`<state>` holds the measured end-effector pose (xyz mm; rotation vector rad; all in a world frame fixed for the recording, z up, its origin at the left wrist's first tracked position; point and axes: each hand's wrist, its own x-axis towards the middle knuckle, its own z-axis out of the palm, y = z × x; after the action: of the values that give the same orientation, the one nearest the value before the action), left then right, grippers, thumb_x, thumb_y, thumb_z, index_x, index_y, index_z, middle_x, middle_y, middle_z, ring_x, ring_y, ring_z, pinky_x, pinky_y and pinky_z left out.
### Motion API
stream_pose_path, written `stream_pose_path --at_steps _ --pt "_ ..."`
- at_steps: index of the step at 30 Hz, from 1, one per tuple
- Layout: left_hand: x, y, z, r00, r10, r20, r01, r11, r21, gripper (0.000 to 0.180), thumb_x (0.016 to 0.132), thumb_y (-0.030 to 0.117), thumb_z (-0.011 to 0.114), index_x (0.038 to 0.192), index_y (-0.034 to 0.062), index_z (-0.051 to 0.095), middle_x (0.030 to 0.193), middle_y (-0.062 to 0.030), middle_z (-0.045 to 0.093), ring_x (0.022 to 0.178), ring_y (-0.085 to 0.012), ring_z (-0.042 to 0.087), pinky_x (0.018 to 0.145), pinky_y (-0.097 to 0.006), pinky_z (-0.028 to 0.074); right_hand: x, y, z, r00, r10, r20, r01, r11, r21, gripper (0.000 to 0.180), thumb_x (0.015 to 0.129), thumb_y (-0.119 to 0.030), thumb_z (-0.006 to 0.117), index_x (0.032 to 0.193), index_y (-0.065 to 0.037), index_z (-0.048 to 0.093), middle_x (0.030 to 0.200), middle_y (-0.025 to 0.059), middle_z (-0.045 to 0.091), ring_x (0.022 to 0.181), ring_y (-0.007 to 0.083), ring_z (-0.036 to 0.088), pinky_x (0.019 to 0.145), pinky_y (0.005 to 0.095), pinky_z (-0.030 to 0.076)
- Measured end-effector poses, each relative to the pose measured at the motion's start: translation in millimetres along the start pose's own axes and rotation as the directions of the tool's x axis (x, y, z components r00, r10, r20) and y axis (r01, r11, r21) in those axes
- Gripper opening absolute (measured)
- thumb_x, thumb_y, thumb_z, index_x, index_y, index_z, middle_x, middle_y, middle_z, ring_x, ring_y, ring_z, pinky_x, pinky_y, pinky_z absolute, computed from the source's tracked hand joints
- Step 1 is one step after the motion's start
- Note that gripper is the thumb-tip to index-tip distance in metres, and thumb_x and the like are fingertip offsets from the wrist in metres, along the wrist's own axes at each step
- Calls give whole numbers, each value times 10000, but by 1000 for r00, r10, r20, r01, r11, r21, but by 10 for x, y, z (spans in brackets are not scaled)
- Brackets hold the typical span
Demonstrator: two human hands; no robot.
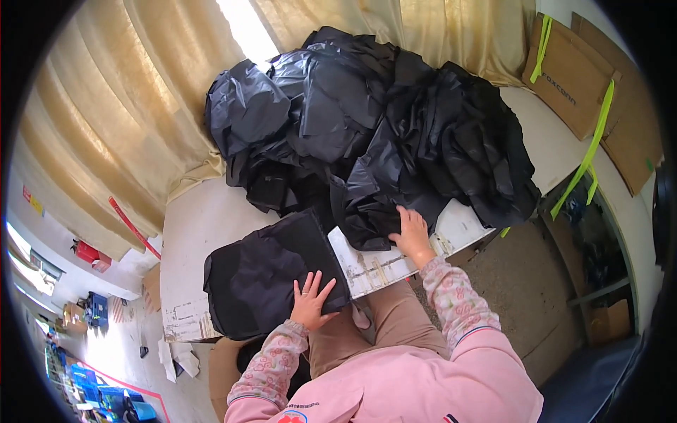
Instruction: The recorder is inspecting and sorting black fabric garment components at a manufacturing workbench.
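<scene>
On flat black fabric (257,275), left hand (309,306) spread

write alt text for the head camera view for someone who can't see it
A person's left hand rests, fingers spread, on a flat black cloth-like piece at the near edge of a pale table, while the right hand is at the edge of a large crumpled heap of black material. Gold curtains hang behind; cardboard sheets stand at the right.

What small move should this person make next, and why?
Probably pinch the near edge of the loose black heap with the right hand and draw some material closer: that hand is already at this edge, while the left hand lies spread on the flat black piece, seemingly steadying it.
</scene>
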<state>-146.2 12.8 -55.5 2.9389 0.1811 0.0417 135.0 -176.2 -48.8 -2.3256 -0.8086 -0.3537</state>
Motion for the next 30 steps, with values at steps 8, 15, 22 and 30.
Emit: stream_pose_path --at_steps 8,15,22,30 --pt "165 -137 -291 991 -13 134 62 926 -371 867 759 505 719 1470 195 331 1530 -168 256 1437 -346 174 1108 -623 97 -42 387 134 995 25 102 -33 996 79 120 804 -164 658 843 -51 661 870 103 633 895 305 587 776 423 458" --pt "1510 -24 -445 860 -439 -260 106 651 -751 903 776 373 761 1444 7 276 1436 -261 352 1294 -370 421 1051 -399 372 -314 239 -15 998 5 68 -19 981 194 124 808 -147 656 825 -24 646 849 140 624 879 341 582 768 423 469" --pt "1960 -111 -523 802 -428 -418 -114 576 -809 174 872 111 652 975 -28 648 814 -16 664 734 -103 594 691 -251 465 -378 314 44 983 39 181 -96 943 318 162 811 -143 651 902 -11 678 928 143 653 925 350 600 813 412 484" --pt "1353 56 -2169 768 -452 -454 -271 413 -869 163 963 160 545 1010 32 634 779 -45 635 639 -92 611 608 -236 519 -317 451 66 997 39 65 -62 918 393 162 822 -138 648 882 9 674 884 170 651 877 367 606 796 421 482"
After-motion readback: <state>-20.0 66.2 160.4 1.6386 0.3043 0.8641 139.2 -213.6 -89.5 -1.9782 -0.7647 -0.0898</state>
